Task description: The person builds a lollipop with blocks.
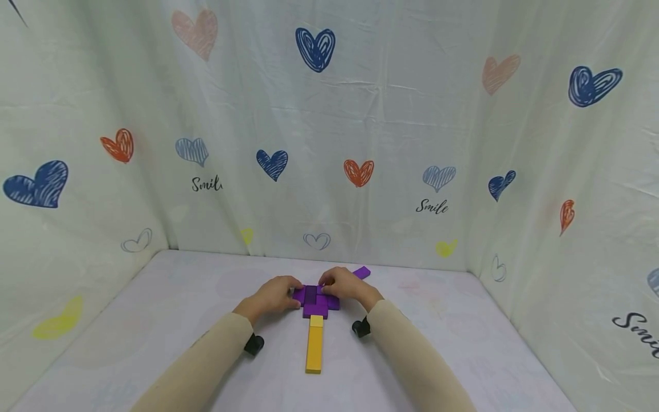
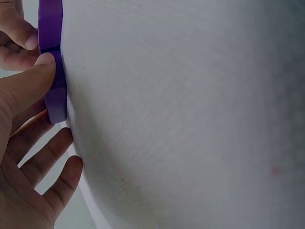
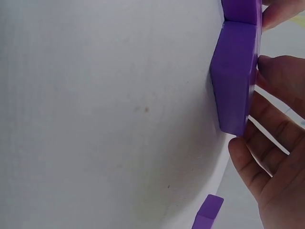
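Observation:
Several flat purple blocks (image 1: 315,311) lie together in a cluster on the table, one of them darker than the others. At its left side, my left hand (image 1: 275,293) holds an end block (image 2: 57,90) between the thumb and the fingers, which reach round behind it. From the right, my right hand (image 1: 344,284) grips another purple block (image 3: 234,76), its thumb on the top and its fingers at the far side and end. The hands partly cover the cluster in the head view. A long yellow block (image 1: 314,349) and a short lighter yellow block (image 1: 316,321) extend toward me below the purple ones.
A separate purple block (image 1: 363,272) lies behind my right hand. The white table (image 1: 437,343) is bounded by hanging curtains (image 1: 329,126) with printed hearts at the back and both sides. A black wrist camera (image 1: 254,345) hangs beneath the left sleeve.

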A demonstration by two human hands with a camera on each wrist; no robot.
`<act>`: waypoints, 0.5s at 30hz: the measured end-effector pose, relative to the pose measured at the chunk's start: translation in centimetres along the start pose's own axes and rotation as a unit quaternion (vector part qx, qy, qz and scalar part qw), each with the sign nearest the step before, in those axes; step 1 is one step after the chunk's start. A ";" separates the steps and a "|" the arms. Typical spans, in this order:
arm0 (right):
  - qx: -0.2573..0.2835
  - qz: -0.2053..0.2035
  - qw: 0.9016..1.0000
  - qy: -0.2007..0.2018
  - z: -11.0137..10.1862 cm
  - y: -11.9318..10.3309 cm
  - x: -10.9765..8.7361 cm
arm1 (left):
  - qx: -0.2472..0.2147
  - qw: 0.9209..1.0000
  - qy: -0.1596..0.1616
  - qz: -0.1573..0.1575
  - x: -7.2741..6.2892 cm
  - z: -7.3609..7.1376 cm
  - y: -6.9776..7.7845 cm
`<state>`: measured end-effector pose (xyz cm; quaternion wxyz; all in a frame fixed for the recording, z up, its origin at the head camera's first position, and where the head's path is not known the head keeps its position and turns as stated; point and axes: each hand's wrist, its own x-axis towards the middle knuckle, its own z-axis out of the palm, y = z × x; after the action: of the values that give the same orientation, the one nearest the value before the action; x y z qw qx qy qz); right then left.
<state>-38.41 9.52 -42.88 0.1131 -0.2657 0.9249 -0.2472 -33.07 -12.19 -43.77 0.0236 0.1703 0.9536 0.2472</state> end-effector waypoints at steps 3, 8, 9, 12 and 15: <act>0.002 0.001 1.000 -0.001 0.1 -0.1 -0.2 | 0.000 1.000 0.001 0.000 0.0 0.0 0.0; -0.002 0.002 1.000 0.004 0.0 -0.1 -0.6 | 0.000 1.000 0.002 0.001 0.0 0.1 -0.1; -0.004 0.001 1.000 0.007 -0.1 0.0 -0.7 | 0.000 1.000 0.001 0.001 0.0 0.1 -0.1; -0.004 0.000 1.000 0.014 -0.5 0.2 -1.4 | 0.000 1.000 0.000 0.000 0.0 0.1 0.0; -0.005 0.006 1.000 0.012 -0.9 0.6 -2.1 | -0.001 1.000 -0.001 -0.004 -0.1 0.1 0.1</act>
<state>-37.24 11.49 -42.30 0.1020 -0.2576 0.9290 -0.2453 -32.94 -12.11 -43.81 0.0258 0.1668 0.9541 0.2475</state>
